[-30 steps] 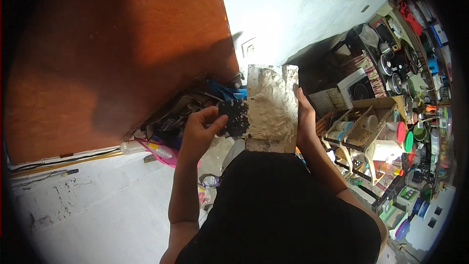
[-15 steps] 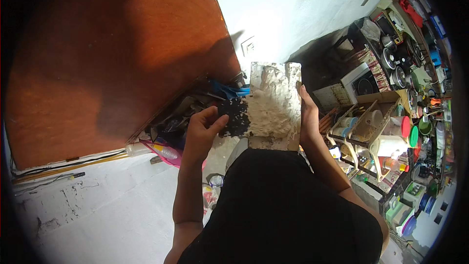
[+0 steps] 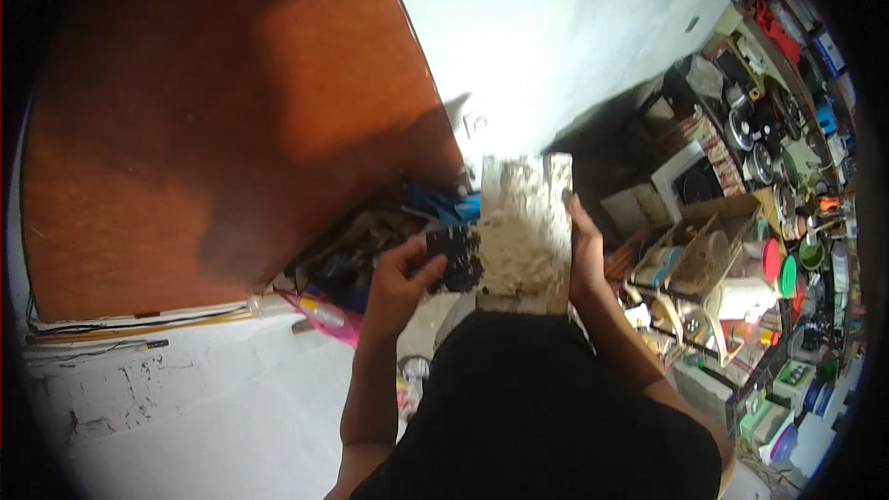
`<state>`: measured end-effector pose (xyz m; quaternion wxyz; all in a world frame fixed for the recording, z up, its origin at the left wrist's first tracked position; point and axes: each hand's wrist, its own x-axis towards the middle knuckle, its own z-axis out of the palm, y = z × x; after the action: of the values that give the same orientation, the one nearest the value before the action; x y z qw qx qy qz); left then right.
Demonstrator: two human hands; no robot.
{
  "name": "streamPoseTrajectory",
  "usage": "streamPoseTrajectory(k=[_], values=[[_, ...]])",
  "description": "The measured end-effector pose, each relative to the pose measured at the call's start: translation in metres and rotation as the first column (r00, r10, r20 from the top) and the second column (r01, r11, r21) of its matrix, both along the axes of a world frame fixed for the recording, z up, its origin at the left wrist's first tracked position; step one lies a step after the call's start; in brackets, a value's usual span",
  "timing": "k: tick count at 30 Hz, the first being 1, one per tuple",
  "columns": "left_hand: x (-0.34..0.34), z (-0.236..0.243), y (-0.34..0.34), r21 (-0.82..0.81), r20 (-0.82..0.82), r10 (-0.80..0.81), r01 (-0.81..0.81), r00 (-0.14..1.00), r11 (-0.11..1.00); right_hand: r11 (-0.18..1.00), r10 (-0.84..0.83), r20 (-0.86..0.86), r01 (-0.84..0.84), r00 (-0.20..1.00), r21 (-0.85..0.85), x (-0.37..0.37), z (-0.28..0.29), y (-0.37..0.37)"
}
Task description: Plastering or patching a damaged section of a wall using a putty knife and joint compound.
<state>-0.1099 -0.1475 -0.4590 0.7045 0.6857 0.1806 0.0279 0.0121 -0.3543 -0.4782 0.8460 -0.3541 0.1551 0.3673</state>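
Observation:
My left hand (image 3: 400,282) pinches a flat black spreader (image 3: 451,260) between thumb and fingers; light specks cling to its face. The spreader's right edge meets a thick cream-coloured paste (image 3: 523,245), which looks like putty. That paste covers most of a rectangular board (image 3: 505,304), rough and lumpy, with barer strips at the top and bottom. My right hand (image 3: 587,255) grips the board along its right side, the thumb near the upper edge and the other fingers mostly hidden behind it. The board is in front of my black-clothed torso.
An orange-brown panel (image 3: 185,176) fills the upper left beside a white wall (image 3: 519,37). At right stands a rack (image 3: 704,231) with lidded jars, and beyond it pots and kitchenware. A pink-edged bag (image 3: 319,315) and a blue plastic sheet (image 3: 444,204) lie low behind my left hand.
The board, spreader and both hands appear lower in the picture, and the surroundings have shifted as well. Both hands keep their holds, with the spreader still against the paste's left side.

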Motion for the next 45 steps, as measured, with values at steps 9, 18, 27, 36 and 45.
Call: streamPoseTrajectory(k=[9, 18, 27, 36, 45], values=[[-0.009, -0.025, -0.010, -0.006, -0.070, 0.011, -0.011, 0.997, 1.000, 0.994, 0.072, -0.014, -0.070, 0.997, 0.081, 0.004, -0.031, -0.010], [-0.012, -0.034, -0.004, -0.066, -0.112, -0.041, 0.034, 0.993, 0.997, 0.976, 0.078, 0.003, -0.077, 0.997, 0.204, 0.010, -0.050, -0.009], [-0.013, -0.029, 0.009, 0.012, -0.082, -0.026, 0.027, 0.996, 1.000, 0.980, 0.040, 0.030, -0.045, 0.999, 0.194, 0.016, -0.050, 0.000], [-0.012, -0.023, 0.017, -0.141, -0.191, -0.046, 0.019, 0.981, 0.990, 0.991, 0.028, 0.092, -0.039, 0.995, 0.126, 0.017, -0.027, 0.009], [-0.010, -0.004, 0.001, -0.184, -0.095, 0.132, -0.148, 0.987, 0.972, 0.985, 0.041, 0.101, -0.057, 0.994, 0.161, 0.021, -0.049, 0.013]])
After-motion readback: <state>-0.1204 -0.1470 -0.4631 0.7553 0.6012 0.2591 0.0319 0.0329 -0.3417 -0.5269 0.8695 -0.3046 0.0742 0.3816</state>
